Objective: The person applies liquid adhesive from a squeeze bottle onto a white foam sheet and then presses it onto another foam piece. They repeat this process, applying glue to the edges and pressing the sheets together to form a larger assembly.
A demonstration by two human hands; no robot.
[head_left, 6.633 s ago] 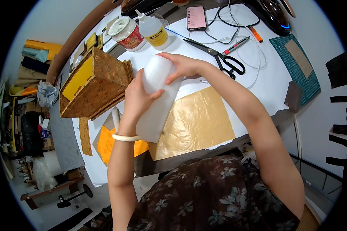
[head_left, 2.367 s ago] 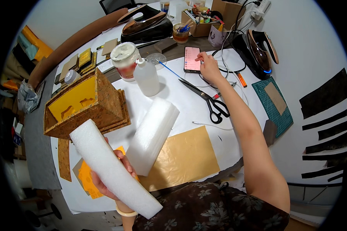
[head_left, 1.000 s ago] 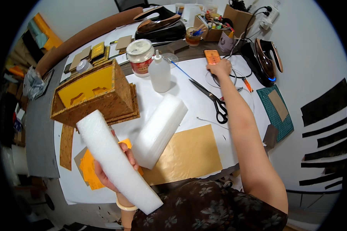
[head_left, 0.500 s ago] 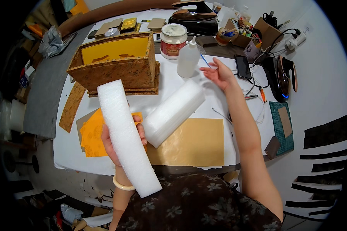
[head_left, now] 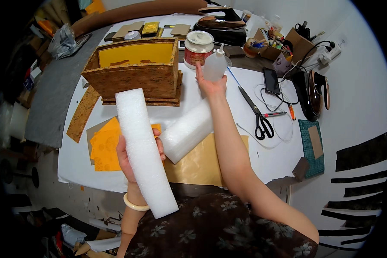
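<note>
Foam strip (head_left: 145,152) grasped in the left hand (head_left: 124,160), fingers wrapped round its right side; the strip is held above the table, its lower end over the lap, past the table's near edge. White bottle (head_left: 215,68) reached by the right hand (head_left: 213,86), thumb and fingers spread to either side of its lower part; whether the grip is closed cannot be told, the far side being hidden. Step in hand judged to be the picking-up of the bottle; a firm grasp and a straight lift seem called for. Just beyond that hand, to its left, the jar (head_left: 198,49) is passed closely; scissors (head_left: 261,122) are laid to its right, tips near the bottle. Foam block (head_left: 187,129) is crossed by the right forearm. Beyond the strip's top, the box (head_left: 133,81) limits movement; freer room is offered on white paper (head_left: 279,152) right of the forearm.
</note>
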